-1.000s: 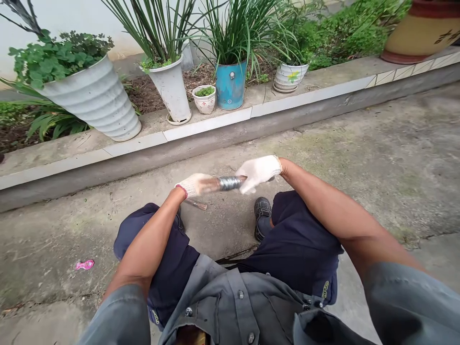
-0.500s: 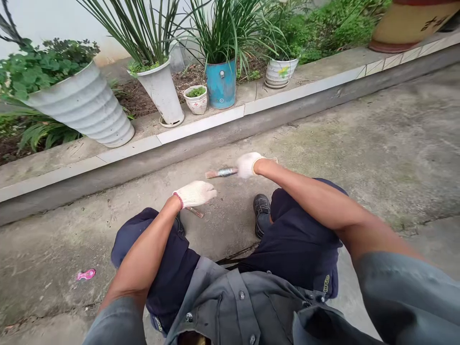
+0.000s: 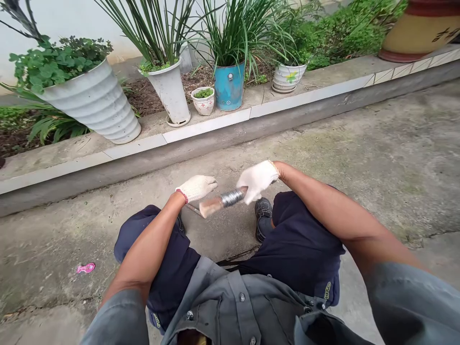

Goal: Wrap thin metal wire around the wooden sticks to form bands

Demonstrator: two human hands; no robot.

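My right hand (image 3: 257,181), in a white knit glove, is closed around a wooden tool handle (image 3: 233,197) with silver wire wound about it. The handle's pale wooden end (image 3: 211,207) points left, slightly blurred; the tool's other end is hidden behind the hand. My left hand (image 3: 197,188), gloved too, is just left of it with fingers closed together, and what they hold, if anything, is hidden. Below the left hand a thin brown stick-like piece (image 3: 193,208) shows, partly covered by the wooden end. Whether it is held or lies on the ground I cannot tell.
Concrete ground (image 3: 143,189) lies between my shoes and a low tiled ledge (image 3: 208,129). On the ledge stand a ribbed white planter (image 3: 97,105), a tall white pot (image 3: 170,91), a blue bucket (image 3: 229,87) and other pots. A pink object (image 3: 86,268) lies at left.
My right hand has come nearer to my body and turned, so the wire-wound handle now tilts down to the left, closer below the left hand. My left hand has barely moved.
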